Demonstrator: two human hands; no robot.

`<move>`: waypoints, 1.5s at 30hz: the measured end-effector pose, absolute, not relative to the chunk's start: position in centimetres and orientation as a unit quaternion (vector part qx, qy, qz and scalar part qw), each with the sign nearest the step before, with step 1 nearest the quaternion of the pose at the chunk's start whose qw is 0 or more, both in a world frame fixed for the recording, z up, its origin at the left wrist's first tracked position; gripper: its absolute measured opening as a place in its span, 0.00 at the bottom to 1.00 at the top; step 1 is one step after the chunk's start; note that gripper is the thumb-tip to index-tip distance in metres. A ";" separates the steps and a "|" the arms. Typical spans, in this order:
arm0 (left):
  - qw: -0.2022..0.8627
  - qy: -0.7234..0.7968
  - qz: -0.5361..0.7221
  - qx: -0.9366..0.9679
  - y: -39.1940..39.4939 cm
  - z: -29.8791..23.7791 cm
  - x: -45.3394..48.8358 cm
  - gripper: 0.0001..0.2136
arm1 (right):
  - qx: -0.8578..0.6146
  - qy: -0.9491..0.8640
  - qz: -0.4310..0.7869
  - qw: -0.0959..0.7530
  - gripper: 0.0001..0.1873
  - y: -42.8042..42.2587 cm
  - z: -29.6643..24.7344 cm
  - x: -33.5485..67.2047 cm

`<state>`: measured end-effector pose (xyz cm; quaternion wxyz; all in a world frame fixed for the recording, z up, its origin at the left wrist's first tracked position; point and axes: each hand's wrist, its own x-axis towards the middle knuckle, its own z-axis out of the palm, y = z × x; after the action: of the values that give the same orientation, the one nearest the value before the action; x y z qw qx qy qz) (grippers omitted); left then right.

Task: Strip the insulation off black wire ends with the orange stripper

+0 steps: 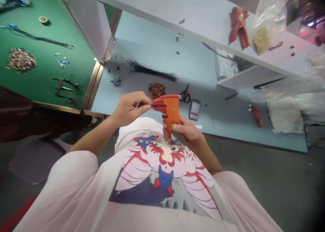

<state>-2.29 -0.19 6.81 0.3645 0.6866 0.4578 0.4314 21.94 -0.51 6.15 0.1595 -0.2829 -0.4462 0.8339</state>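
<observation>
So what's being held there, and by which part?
The right hand grips the orange tool by its handle. The left hand pinches at its red nose; anything held there is too small to tell.

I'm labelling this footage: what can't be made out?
Head view: whatever the left hand pinches; too small, covered by the hand.
Head view: far side of the red-and-orange tool; turned away from the camera.
Head view: what the phone shows; blurred by a pixelated patch.
Head view: top of the upper-right clear bag; cut off by the picture's edge.
</observation>
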 end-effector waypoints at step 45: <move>0.350 0.493 0.463 0.649 -0.5 3.7 -1.3 0.05 | -0.272 -0.416 0.854 0.155 0.15 -0.7 4.3 21.8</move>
<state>-1.27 -0.53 3.69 0.3502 0.6487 0.4926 0.4625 21.77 -0.72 4.35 0.1551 -0.2722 -0.4161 0.8536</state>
